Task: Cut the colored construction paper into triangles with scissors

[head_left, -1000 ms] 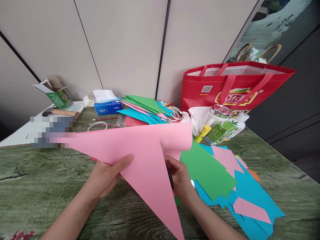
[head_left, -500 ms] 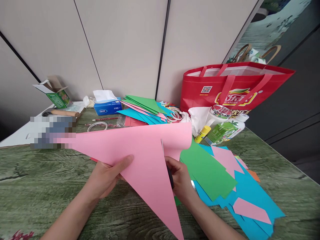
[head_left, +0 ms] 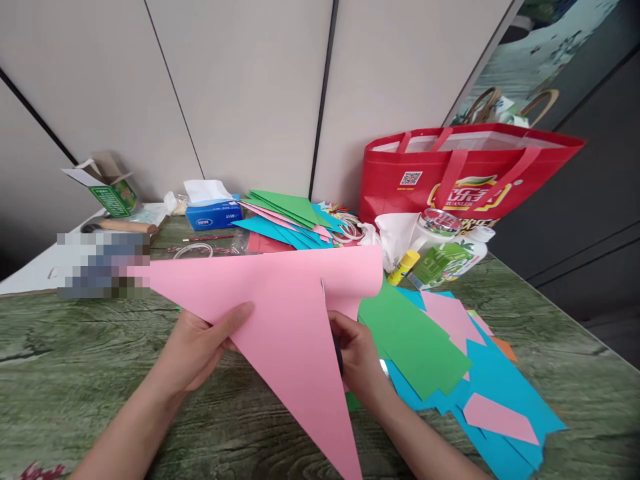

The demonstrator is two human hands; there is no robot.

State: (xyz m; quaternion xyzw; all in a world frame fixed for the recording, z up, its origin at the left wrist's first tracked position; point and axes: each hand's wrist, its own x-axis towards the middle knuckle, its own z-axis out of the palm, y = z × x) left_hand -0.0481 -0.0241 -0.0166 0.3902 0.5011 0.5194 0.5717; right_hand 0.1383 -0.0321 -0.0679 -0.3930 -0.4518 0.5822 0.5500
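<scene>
A large sheet of pink paper (head_left: 270, 300) is held up above the table, its right part curling over. My left hand (head_left: 205, 343) pinches its lower left edge, thumb on top and the other fingers underneath. Closed around the dark handle of a pair of scissors (head_left: 339, 353) is my right hand (head_left: 355, 350). Only a thin strip of the blade shows, at the cut in the paper; the rest is hidden behind the sheet. Below the cut, a long pointed pink piece hangs toward me.
Green paper (head_left: 415, 340) and blue paper (head_left: 505, 380) offcuts lie at the right. Behind stand a stack of folded coloured paper (head_left: 285, 210), a blue tissue box (head_left: 214, 213), a yellow glue stick (head_left: 403, 268) and a red bag (head_left: 400, 190). A green carton (head_left: 113, 193) is at the far left.
My left hand has slid a little to the left along the paper's lower edge. The right hand and scissors have hardly moved, and the cut looks about the same.
</scene>
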